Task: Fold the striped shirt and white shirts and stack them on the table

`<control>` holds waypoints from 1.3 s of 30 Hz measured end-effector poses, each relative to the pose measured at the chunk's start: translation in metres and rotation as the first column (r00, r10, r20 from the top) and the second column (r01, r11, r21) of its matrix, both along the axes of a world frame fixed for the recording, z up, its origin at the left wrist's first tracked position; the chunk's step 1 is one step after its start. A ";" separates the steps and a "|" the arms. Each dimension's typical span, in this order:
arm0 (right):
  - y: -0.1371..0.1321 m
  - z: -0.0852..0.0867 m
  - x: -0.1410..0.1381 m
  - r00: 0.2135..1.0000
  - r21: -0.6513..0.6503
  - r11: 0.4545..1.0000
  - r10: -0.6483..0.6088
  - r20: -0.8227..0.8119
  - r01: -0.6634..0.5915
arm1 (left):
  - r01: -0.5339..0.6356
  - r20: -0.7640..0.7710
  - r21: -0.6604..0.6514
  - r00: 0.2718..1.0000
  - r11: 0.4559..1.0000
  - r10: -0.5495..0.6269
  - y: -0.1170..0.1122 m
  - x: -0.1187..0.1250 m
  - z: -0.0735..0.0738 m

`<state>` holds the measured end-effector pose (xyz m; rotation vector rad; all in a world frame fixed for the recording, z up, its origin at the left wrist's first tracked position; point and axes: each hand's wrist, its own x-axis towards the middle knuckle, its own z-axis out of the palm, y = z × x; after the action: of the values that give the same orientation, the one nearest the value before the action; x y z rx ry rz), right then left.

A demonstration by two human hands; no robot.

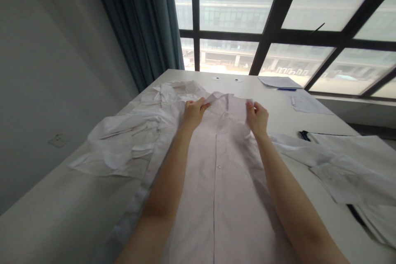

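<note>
Both your forearms reach forward over the table, bare and angled inward, with your left hand (194, 113) and right hand (257, 119) raised slightly above the cloth; your hands stand well apart, one at each end of the collar (227, 106) of the pale button-front shirt (222, 189); your left fingers (198, 104) are curled closed, pinching the collar's left edge against your thumb; your right fingers (253, 108) are also closed in a pinch on its right edge, so both hands are grasping cloth and neither has released it.

The shirt lies face up and lengthwise on the white table (262, 105), its collar toward the window (235, 20), with a row of small buttons (218, 166) down the placket; crumpled white fabric (123, 140) lies heaped beside your left arm, and looser folds of white fabric (343, 169) spread beside your right arm; you cannot tell from this view whether both are the shirt's sleeves.

Beyond your right hand lie a paper sheet (278, 81), a blue pen (286, 89) just below it, and a second paper sheet (306, 104); any print on them is too small to read.
</note>
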<state>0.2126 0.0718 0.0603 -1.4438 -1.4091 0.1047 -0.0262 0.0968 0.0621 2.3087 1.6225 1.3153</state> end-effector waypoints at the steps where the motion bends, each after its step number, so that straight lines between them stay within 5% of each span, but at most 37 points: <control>1: 0.000 0.000 0.000 1.000 0.015 1.000 -0.013 0.025 0.012 | -0.010 -0.012 0.004 1.000 1.000 0.011 0.000 0.000 -0.001; 11: 0.020 0.004 0.004 0.965 -0.017 0.982 -0.182 0.190 0.189 | -0.121 0.075 0.012 0.990 0.993 0.120 0.016 0.007 -0.007; 18: 0.083 0.005 0.008 0.994 -0.230 0.972 -0.013 0.109 0.039 | -0.208 0.034 -0.026 0.977 0.978 0.209 0.040 0.041 -0.014; 21: 0.083 -0.013 0.011 0.978 -0.304 0.952 0.044 0.202 0.020 | -0.066 -0.199 -0.072 0.979 0.995 0.051 0.034 0.050 -0.032; 24: 0.066 -0.036 0.014 0.940 -0.419 0.907 0.113 0.320 0.033 | 0.065 -0.414 -0.211 0.898 0.975 -0.150 0.027 0.053 -0.052; 28: 0.043 -0.058 0.019 0.879 -0.504 0.854 0.135 0.457 0.131 | 0.099 -0.476 -0.328 0.842 0.940 -0.255 0.031 0.049 -0.068; 32: 0.035 -0.065 0.030 0.835 -0.528 0.808 0.086 0.544 0.262 | 0.106 -0.495 -0.372 0.818 0.922 -0.293 0.041 0.043 -0.066; 35: 0.035 -0.063 0.044 0.801 -0.522 0.775 0.034 0.597 0.357 | 0.041 -0.489 -0.335 0.847 0.942 -0.210 0.049 0.034 -0.059; 39: 0.036 -0.057 0.072 0.769 -0.527 0.748 0.035 0.639 0.404 | -0.185 -0.452 -0.274 0.891 0.944 0.043 0.064 0.004 -0.048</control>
<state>0.2847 0.1078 0.0033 -2.3625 -1.8356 -0.0386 -0.0218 0.1604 0.0142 2.4509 1.9433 0.4978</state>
